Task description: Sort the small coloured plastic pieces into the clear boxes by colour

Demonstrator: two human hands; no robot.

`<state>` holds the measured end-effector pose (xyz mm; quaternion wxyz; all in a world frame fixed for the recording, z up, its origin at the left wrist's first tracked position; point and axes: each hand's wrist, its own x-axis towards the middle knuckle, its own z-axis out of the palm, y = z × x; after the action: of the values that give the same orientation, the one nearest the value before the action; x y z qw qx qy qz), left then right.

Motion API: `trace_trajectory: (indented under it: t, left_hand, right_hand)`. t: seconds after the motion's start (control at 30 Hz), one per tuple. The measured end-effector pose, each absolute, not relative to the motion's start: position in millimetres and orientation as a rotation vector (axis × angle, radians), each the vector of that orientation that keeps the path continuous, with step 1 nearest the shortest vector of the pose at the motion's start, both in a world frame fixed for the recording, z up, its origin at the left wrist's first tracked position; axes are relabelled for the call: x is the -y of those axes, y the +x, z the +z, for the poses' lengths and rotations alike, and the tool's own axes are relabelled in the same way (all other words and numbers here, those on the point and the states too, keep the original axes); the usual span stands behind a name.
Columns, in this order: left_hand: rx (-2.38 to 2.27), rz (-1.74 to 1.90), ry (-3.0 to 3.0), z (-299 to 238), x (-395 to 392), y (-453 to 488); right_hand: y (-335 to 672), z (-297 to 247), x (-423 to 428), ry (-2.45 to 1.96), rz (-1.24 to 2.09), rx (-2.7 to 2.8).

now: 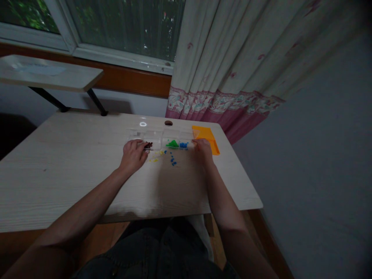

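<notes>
A clear plastic box point(158, 136) with several compartments lies on the pale wooden table point(72, 162). It holds dark beads point(148, 145), green beads point(172, 143) and blue beads point(183, 145). Loose yellow beads point(154, 159) and loose blue beads point(173, 159) are scattered in front of it. My left hand point(133, 154) rests at the box's left end, fingers curled by the dark beads. My right hand point(202, 149) is at the box's right end, fingers closed in a pinch; what they hold is too small to make out.
An orange tray point(207, 136) lies just right of the box near the table's far right corner. A cable hole point(168, 123) is at the far edge. A small raised shelf point(43, 73) stands at the back left. A curtain point(232, 69) hangs behind.
</notes>
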<state>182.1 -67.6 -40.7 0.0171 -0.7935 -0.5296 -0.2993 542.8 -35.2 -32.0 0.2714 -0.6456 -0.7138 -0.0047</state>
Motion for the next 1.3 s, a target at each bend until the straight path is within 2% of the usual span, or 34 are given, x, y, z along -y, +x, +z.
trace_trajectory:
  t: [0.7, 0.93, 1.3]
  left_hand:
    - [1.537, -0.970, -2.736, -45.6, 55.5, 169.5]
    - [1.515, -0.871, -2.723, -46.3, 56.6, 167.9]
    - [1.470, -0.850, -2.617, -22.5, 68.1, 171.5]
  right_hand:
    - [538.7, -41.3, 35.4, -1.663, -0.014, 2.059]
    - [539.3, -39.4, 35.8, -1.672, -0.024, 2.110]
    - [518.1, -24.4, 46.4, -1.599, -0.152, 1.968]
